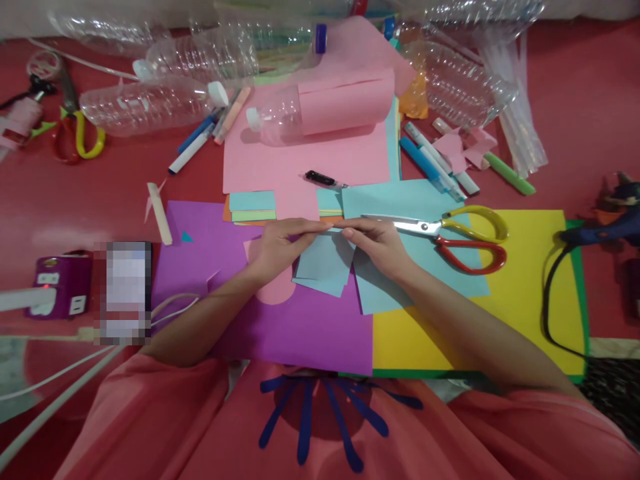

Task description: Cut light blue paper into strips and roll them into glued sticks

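My left hand and my right hand meet fingertip to fingertip at the top edge of a small light blue piece of paper, which looks folded. Both hands pinch that edge. Under my left wrist lies a pink paper cutout with a rounded end. Scissors with yellow and red handles rest on a larger light blue sheet, their blades reaching behind my right hand. A black pen lies just beyond the fingers.
Purple and yellow sheets cover the near table. Farther back are a bottle wrapped in pink paper, clear plastic bottles, markers and second scissors. At left lie a phone and a purple power adapter.
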`<state>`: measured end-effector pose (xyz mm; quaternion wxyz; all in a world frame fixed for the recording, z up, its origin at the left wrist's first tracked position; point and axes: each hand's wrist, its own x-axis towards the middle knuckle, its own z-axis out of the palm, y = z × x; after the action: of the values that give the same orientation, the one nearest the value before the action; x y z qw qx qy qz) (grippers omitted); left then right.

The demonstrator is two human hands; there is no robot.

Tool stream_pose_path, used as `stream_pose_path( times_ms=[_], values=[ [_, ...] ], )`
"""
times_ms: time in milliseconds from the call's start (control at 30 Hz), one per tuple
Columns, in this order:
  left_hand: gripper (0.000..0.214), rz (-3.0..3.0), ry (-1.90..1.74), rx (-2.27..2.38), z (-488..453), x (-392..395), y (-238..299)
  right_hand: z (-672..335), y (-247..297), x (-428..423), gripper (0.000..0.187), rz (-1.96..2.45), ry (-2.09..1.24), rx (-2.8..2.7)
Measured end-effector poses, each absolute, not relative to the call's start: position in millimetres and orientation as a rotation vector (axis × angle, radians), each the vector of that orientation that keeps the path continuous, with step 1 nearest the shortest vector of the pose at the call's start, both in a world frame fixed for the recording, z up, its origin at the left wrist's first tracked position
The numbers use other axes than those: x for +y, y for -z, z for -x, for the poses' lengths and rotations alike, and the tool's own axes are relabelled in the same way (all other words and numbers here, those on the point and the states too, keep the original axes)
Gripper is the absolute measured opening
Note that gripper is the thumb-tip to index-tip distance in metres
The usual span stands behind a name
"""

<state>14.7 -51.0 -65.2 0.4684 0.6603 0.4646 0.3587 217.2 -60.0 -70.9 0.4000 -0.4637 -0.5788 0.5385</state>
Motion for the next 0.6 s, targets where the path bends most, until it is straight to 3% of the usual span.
stream_pose_path(
  times_ms=[233,600],
  values=[
    [0.018,-1.604,-0.808,1.134,-15.3,-49.3,61.6,-216.0,73.6,-60.6,0.018,1.163,-1.348,-1.436],
    [0.041,-1.566,-0.732,1.117,-14.6,-46.4,65.2,-217.1,75.6,-60.6,0.021,1.216,-1.269,-1.478]
  ],
)
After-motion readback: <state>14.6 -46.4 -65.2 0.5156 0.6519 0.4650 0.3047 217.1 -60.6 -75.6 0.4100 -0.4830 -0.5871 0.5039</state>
